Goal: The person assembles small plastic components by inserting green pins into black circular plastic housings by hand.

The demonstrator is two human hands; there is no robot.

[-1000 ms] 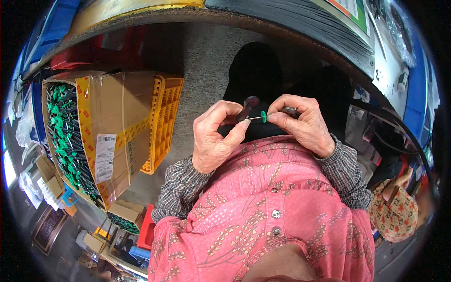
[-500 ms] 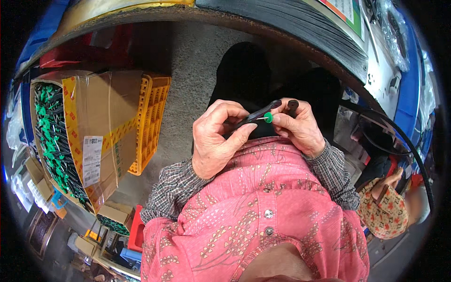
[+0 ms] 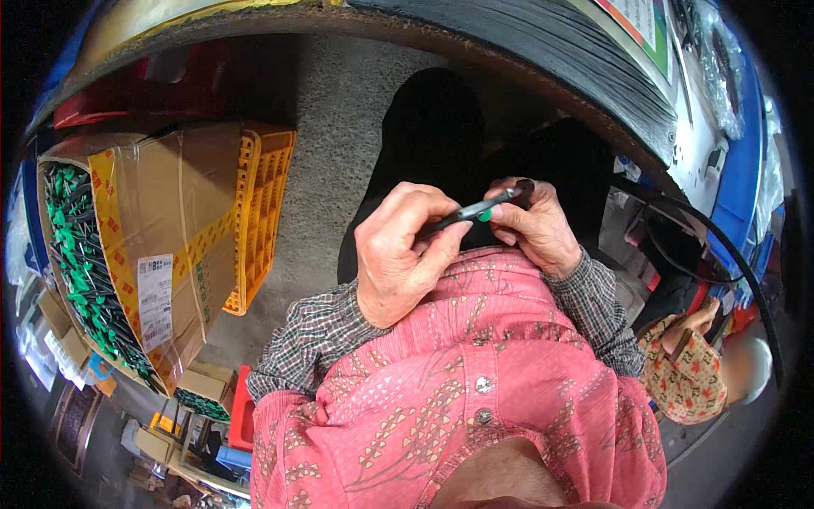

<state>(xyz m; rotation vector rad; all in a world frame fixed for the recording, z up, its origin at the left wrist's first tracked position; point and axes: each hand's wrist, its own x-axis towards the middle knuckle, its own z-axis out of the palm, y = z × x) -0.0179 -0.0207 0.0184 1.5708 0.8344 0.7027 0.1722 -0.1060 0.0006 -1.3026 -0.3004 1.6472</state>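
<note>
In front of my lap, both hands meet around small parts. My left hand (image 3: 397,259) is closed, thumb and fingers pinching a slim dark rod-like piece (image 3: 479,209) that slants up to the right. Its far end reaches the fingertips of my right hand (image 3: 543,231). A small green piece (image 3: 484,215) shows just under the rod, beside my right thumb. Between the fingers of my right hand sits a black piece with a rounded end (image 3: 525,195). How these parts join is hidden by my fingers.
On the left stands an open cardboard box (image 3: 170,204) full of black and green parts (image 3: 85,271), beside a yellow plastic crate (image 3: 264,216). The curved table edge (image 3: 526,93) runs across the front. A black cable (image 3: 746,271) loops at right, near another person (image 3: 687,369).
The dark rod has swung slightly and its end now lies against my right fingertips. The green piece, plainly visible before, is now partly covered. The view has shifted a little.
</note>
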